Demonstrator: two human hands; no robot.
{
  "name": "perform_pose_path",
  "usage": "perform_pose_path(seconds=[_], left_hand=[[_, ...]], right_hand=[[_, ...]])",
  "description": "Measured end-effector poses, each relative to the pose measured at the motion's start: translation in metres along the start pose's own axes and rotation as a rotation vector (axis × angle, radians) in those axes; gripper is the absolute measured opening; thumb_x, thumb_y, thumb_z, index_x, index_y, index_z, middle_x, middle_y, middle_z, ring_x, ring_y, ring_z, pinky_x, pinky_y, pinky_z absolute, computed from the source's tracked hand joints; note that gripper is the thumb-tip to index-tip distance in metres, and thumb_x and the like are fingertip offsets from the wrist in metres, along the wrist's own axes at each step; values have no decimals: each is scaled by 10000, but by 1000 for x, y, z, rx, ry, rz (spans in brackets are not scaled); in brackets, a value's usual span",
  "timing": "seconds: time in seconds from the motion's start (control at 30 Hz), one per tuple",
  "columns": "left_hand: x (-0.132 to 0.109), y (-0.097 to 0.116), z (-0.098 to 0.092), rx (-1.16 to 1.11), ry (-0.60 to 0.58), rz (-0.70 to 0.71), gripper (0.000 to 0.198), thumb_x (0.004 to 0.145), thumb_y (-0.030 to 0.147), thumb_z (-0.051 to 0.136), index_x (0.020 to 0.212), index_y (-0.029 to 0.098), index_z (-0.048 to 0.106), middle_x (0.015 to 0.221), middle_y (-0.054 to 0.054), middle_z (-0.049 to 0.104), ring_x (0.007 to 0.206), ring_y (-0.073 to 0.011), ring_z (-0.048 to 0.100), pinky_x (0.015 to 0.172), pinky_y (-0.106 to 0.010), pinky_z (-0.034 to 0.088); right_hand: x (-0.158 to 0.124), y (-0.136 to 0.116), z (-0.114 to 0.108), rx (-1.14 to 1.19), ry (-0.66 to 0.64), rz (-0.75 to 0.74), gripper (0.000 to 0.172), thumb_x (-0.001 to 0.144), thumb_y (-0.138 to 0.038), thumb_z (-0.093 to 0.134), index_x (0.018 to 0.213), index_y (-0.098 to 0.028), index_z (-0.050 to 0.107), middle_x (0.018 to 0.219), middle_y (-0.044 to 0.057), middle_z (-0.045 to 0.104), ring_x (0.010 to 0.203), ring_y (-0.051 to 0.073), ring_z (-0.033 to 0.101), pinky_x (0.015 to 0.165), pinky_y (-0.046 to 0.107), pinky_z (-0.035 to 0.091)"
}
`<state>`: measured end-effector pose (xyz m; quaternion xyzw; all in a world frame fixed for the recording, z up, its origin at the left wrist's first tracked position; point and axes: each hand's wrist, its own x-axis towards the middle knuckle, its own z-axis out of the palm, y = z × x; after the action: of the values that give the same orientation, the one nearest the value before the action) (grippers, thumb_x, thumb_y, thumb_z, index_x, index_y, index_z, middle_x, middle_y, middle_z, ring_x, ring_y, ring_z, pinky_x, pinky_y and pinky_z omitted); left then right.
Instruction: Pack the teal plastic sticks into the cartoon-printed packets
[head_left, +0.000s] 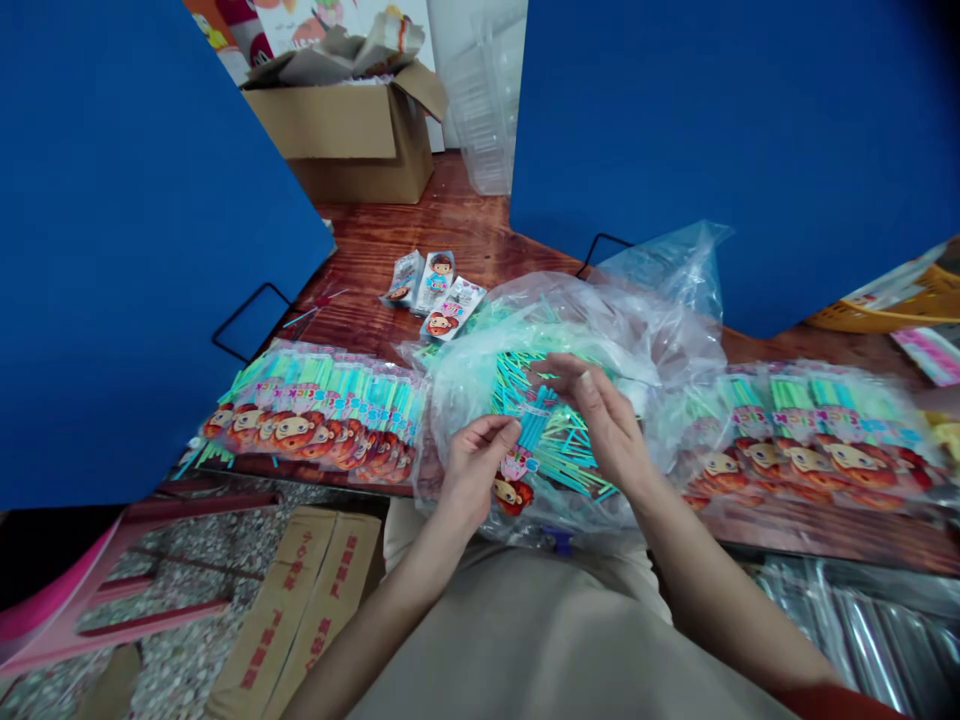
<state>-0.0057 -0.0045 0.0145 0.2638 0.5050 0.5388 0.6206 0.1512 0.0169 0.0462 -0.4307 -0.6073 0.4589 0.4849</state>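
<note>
My left hand (474, 468) is closed around a small cartoon-printed packet (514, 478) with teal sticks poking out of its top. My right hand (600, 415) pinches a few teal sticks (534, 408) just above that packet. Both hands hover over a clear plastic bag (600, 330) full of loose teal sticks, resting at the table's near edge. A row of filled packets (315, 415) lies left of the bag. Another filled row (810, 440) lies on its right under plastic.
Three empty cartoon packets (433, 290) lie farther back on the wooden table (450, 225). An open cardboard box (352, 125) and clear plastic trays (487, 110) stand at the back. Blue panels (112, 250) flank both sides. Flat cartons (307, 600) lie on the floor below left.
</note>
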Motion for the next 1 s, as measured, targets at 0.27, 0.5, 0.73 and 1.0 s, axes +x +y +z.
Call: perform_pose_path(seconds=[0.27, 0.5, 0.73, 1.0], left_hand=[[-2, -1, 0, -18, -11, -19, 304, 555, 375, 886, 706, 165, 727, 653, 17, 647, 600, -94, 527, 580, -215, 419], [-1, 2, 3, 1, -50, -29, 322, 575, 410, 872, 724, 168, 721, 628, 30, 623, 558, -92, 512, 541, -225, 394], [-1, 6, 6, -12, -59, 12, 361, 555, 445, 887, 724, 168, 728, 685, 13, 661, 632, -105, 545, 624, -232, 441], [6, 29, -23, 163, -218, 178, 521, 840, 633, 604, 1062, 177, 723, 811, -60, 728, 738, -181, 667, 720, -300, 514]], right_hand=[[-3, 3, -6, -124, 86, -74, 255, 972, -430, 539, 1178, -305, 623, 1211, 57, 671, 1015, 219, 662, 914, 410, 535], [3, 2, -11, -379, -79, -190, 173, 943, -408, 594, 984, -264, 679, 1011, 61, 728, 1011, 248, 666, 898, 406, 512], [10, -4, -15, -302, -36, -75, 247, 869, -469, 683, 806, -231, 697, 735, 4, 689, 654, 164, 610, 623, 299, 468], [17, -30, -28, -183, 210, -169, 227, 869, -470, 686, 781, -262, 664, 671, -9, 651, 591, 150, 571, 574, 291, 423]])
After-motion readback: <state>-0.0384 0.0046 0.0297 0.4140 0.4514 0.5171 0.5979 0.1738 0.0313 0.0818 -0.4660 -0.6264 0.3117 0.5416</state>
